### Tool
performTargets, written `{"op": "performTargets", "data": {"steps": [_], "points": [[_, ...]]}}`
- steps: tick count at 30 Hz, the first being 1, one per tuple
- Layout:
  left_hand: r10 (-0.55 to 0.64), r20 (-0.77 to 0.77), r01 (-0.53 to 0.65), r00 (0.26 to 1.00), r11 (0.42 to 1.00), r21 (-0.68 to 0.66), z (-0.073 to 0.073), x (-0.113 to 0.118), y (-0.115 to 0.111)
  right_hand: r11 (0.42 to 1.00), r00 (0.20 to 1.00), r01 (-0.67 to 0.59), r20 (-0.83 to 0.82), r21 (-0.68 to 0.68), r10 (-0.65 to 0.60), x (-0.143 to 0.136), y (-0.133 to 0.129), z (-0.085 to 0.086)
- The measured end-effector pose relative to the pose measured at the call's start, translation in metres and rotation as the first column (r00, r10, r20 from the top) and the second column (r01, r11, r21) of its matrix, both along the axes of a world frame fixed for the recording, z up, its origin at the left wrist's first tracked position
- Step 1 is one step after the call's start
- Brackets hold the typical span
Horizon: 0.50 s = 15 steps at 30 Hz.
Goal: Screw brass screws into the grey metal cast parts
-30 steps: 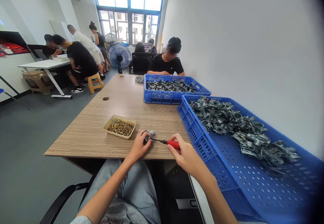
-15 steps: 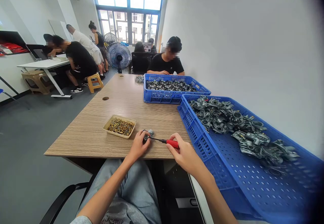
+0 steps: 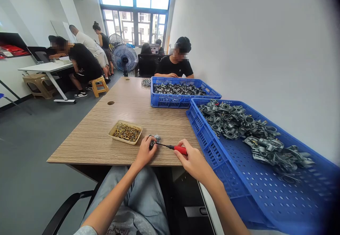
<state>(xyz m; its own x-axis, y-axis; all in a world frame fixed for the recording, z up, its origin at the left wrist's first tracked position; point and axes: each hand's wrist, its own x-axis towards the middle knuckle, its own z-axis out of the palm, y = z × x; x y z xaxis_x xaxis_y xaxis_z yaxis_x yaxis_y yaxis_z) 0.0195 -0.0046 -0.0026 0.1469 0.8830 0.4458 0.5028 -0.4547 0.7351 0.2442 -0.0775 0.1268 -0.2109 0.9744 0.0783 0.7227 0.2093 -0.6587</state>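
Observation:
My left hand (image 3: 145, 153) is closed around a small grey metal carburetor (image 3: 157, 138), pressing it to the table near the front edge. The fingers cover much of the part. In my right hand (image 3: 192, 160) is a screwdriver with a red handle (image 3: 180, 150), held almost level. Its dark shaft points left, and the tip meets the carburetor by my left fingertips; the exact contact point is too small to make out. Just left of the hands, a cream plastic tray (image 3: 122, 141) holds many small brass-coloured, screw-like parts (image 3: 126, 132).
A blue crate (image 3: 212, 153) with a heap of grey carburetors (image 3: 231, 121) stands close on my right. Behind it, another blue crate (image 3: 170, 102) holds more metal parts. A person in black (image 3: 175, 65) sits at the wooden table's (image 3: 92, 129) far end.
Both hands, the carburetor and the screwdriver stay almost exactly where they were. Only a very slight shift of the screwdriver handle and fingers shows.

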Motion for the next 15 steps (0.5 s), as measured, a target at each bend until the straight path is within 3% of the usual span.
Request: {"op": "performTargets", "data": {"steps": [15], "points": [[0.036, 0.019, -0.036, 0.999, 0.999, 0.016, -0.0008, -0.0004, 0.0012, 1.0, 1.0, -0.004, 0.003, 0.007, 0.004, -0.0018, 0.0011, -0.0052]]}}
